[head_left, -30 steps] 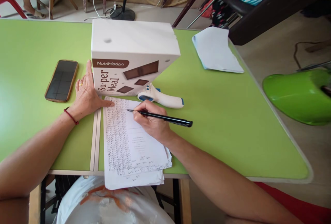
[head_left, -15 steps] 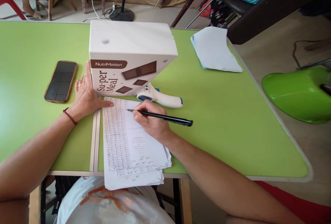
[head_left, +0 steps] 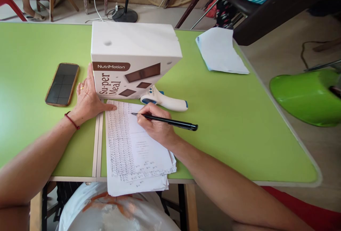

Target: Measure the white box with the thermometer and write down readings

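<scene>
Black pen (head_left: 177,122) gripped in the closed right hand (head_left: 157,126), its tip at the uppermost of the handwritten sheets (head_left: 153,149), which overhang the near edge of the table (head_left: 226,135). Left hand (head_left: 87,99) spread and flat, thumb on the sheets, fingers alongside a white box (head_left: 138,39). White handheld device (head_left: 172,103) beside the box; folded paper (head_left: 218,51) at the far right corner.

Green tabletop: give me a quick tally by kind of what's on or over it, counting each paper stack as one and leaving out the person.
Box: 1
Phone: 1
White-and-blue handheld gadget: 1
Pen, in the right hand: 1
Near paper stack and far paper stack: 2
Total: 6
</scene>
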`<action>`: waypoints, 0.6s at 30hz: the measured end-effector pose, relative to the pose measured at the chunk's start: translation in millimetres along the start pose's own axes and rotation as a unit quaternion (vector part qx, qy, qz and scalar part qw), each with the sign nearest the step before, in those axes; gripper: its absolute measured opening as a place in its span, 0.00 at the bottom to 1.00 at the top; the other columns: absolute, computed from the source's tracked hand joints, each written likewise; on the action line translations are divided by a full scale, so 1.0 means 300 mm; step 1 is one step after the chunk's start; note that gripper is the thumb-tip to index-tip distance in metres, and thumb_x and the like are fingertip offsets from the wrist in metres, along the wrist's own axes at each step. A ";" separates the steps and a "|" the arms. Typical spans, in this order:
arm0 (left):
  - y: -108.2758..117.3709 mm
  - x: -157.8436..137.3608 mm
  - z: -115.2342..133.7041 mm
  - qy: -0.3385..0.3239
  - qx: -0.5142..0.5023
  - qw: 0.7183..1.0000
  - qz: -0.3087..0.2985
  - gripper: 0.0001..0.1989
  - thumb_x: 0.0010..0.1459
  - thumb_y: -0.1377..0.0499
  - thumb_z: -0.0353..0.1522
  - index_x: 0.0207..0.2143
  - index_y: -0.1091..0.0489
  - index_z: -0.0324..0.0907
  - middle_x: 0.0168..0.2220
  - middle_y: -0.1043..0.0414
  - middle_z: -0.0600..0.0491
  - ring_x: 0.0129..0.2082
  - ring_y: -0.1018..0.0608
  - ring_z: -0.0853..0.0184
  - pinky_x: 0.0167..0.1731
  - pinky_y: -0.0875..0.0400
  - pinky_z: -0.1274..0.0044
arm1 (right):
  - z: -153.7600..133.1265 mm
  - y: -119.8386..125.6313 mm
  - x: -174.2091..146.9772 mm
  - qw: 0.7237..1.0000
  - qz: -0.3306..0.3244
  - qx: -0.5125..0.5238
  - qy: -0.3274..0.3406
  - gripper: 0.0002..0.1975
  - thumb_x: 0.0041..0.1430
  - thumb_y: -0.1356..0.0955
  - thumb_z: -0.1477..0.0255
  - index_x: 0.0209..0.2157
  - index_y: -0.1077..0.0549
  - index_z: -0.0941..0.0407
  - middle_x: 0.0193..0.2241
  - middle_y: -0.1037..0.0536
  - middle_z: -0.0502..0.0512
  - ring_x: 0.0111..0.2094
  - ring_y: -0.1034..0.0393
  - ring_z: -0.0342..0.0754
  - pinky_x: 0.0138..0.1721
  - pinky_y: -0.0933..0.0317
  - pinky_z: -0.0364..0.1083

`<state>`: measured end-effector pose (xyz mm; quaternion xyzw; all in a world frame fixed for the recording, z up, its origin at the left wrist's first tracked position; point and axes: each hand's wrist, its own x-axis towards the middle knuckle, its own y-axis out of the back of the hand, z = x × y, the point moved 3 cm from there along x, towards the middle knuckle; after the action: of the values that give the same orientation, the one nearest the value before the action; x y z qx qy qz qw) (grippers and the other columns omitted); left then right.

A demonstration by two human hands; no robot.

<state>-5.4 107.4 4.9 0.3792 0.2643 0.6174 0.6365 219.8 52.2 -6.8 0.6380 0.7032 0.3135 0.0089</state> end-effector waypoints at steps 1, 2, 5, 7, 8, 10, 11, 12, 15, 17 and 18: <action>0.000 0.000 -0.001 -0.001 -0.001 1.000 0.001 0.66 0.31 0.20 0.41 0.70 0.51 0.48 0.66 0.40 0.38 0.69 0.42 0.34 0.68 0.53 0.43 | 0.000 0.001 0.000 1.000 0.000 0.000 0.000 0.08 0.55 0.33 0.73 0.24 0.36 0.51 0.18 0.32 0.45 0.20 0.40 0.42 0.23 0.41 0.43; -0.001 0.000 -0.002 -0.003 -0.002 1.000 0.002 0.66 0.31 0.20 0.41 0.70 0.51 0.48 0.66 0.40 0.38 0.69 0.42 0.33 0.68 0.54 0.43 | 0.000 0.002 0.000 1.000 0.001 0.002 -0.002 0.08 0.55 0.33 0.73 0.24 0.36 0.51 0.18 0.31 0.45 0.20 0.39 0.42 0.23 0.40 0.43; -0.003 0.001 -0.007 -0.006 -0.007 1.000 0.006 0.67 0.31 0.20 0.41 0.70 0.52 0.49 0.66 0.40 0.39 0.69 0.42 0.34 0.68 0.54 0.43 | 0.001 0.010 0.000 1.000 0.012 0.012 -0.012 0.07 0.55 0.33 0.73 0.24 0.34 0.51 0.18 0.30 0.45 0.20 0.39 0.42 0.23 0.40 0.43; -0.004 0.001 -0.010 -0.008 -0.009 1.000 0.007 0.67 0.31 0.20 0.41 0.70 0.52 0.49 0.66 0.40 0.39 0.69 0.42 0.34 0.68 0.54 0.43 | 0.002 0.015 0.000 0.999 0.023 0.018 -0.016 0.07 0.55 0.34 0.72 0.24 0.34 0.51 0.18 0.29 0.45 0.20 0.39 0.41 0.22 0.41 0.43; -0.004 0.001 -0.011 -0.010 -0.010 1.000 0.007 0.67 0.31 0.20 0.41 0.70 0.52 0.49 0.66 0.39 0.39 0.69 0.42 0.34 0.68 0.53 0.43 | 0.003 0.017 0.000 0.999 0.026 0.019 -0.017 0.07 0.54 0.33 0.72 0.24 0.34 0.51 0.18 0.29 0.45 0.20 0.39 0.41 0.22 0.41 0.43; -0.004 0.002 -0.012 -0.011 -0.012 1.000 0.005 0.65 0.31 0.20 0.42 0.69 0.50 0.48 0.65 0.39 0.38 0.69 0.43 0.33 0.68 0.54 0.42 | 0.005 0.018 0.000 0.999 0.027 0.019 -0.018 0.07 0.54 0.33 0.72 0.24 0.34 0.51 0.18 0.30 0.45 0.19 0.40 0.41 0.22 0.41 0.43; -0.003 0.002 -0.012 -0.009 -0.012 1.000 0.004 0.64 0.31 0.20 0.42 0.68 0.49 0.47 0.65 0.38 0.38 0.69 0.43 0.33 0.68 0.54 0.42 | 0.007 0.016 0.000 0.999 0.025 0.019 -0.018 0.07 0.54 0.33 0.72 0.23 0.34 0.51 0.18 0.30 0.45 0.20 0.40 0.41 0.22 0.41 0.43; -0.001 0.002 -0.011 -0.008 -0.012 1.000 0.003 0.63 0.31 0.21 0.42 0.67 0.48 0.46 0.64 0.38 0.38 0.69 0.43 0.33 0.68 0.54 0.42 | 0.008 0.014 0.000 0.999 0.022 0.019 -0.018 0.07 0.54 0.33 0.72 0.23 0.34 0.51 0.18 0.31 0.45 0.20 0.40 0.41 0.22 0.41 0.43; 0.003 0.002 -0.008 -0.006 -0.011 1.000 -0.001 0.59 0.32 0.21 0.42 0.65 0.45 0.45 0.64 0.37 0.37 0.69 0.42 0.34 0.68 0.54 0.43 | 0.011 0.007 0.000 1.000 0.016 0.025 -0.010 0.07 0.55 0.33 0.72 0.24 0.34 0.51 0.18 0.30 0.45 0.20 0.39 0.42 0.22 0.41 0.43; 0.005 0.003 -0.007 -0.005 -0.010 1.000 -0.003 0.59 0.32 0.21 0.42 0.65 0.44 0.45 0.64 0.37 0.37 0.69 0.41 0.35 0.68 0.53 0.44 | 0.013 0.004 -0.001 0.999 0.017 0.028 -0.003 0.07 0.55 0.33 0.73 0.24 0.33 0.52 0.18 0.30 0.45 0.20 0.39 0.41 0.22 0.41 0.43; 0.006 0.003 -0.006 -0.005 -0.010 1.000 -0.003 0.58 0.32 0.21 0.42 0.64 0.44 0.45 0.64 0.37 0.37 0.69 0.41 0.35 0.68 0.53 0.44 | 0.013 0.003 -0.002 0.999 0.018 0.028 -0.002 0.07 0.55 0.33 0.73 0.24 0.33 0.52 0.18 0.30 0.45 0.20 0.39 0.41 0.22 0.41 0.43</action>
<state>-7.9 108.3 5.3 0.3751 0.2565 0.6161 0.6434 222.3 53.5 -9.8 0.6516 0.6998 0.2925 -0.0133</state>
